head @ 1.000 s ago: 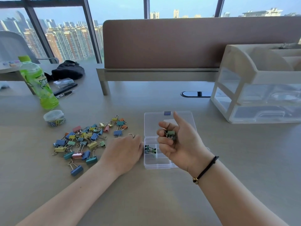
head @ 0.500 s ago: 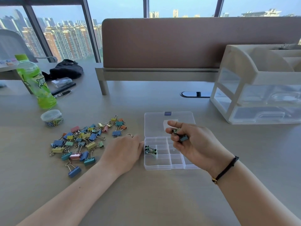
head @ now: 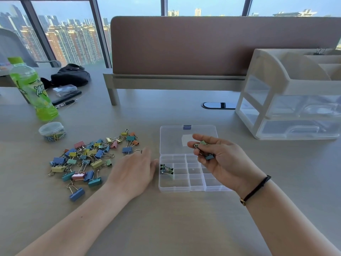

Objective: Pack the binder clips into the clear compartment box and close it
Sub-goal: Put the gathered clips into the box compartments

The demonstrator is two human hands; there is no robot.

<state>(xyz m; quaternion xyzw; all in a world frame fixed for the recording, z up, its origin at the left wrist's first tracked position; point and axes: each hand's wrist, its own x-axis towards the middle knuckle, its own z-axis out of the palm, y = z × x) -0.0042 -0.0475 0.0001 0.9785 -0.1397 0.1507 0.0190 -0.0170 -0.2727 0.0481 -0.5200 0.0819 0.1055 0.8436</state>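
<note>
A: The right hand (head: 224,159) hangs over the open compartment box (head: 186,174), its grip pinched round a couple of binder clips (head: 203,150), one green, one blue. What makes this drop go well?

B: Lowering the hand until the clips sit just above a chosen cell, then loosening the fingers one clip at a time. The cells look small and the wire handles stick out, so a clip released from height could bounce into a neighbouring cell or onto the surface (head: 166,228).

A: And the left hand (head: 132,170)?

B: It lies flat, fingers relaxed and holding nothing, just beside the box's left wall. Pressed against that wall it would keep the light box from sliding. A few clips already lie in a left-hand cell (head: 166,169); the loose pile (head: 88,159) waits further left, and the lid (head: 188,138) lies folded back.

A: What has changed over the last second?

B: The right hand has rolled from palm-up to fingers pointing left, and shifted rightward off the box's near cells. The left hand has barely moved.
</note>
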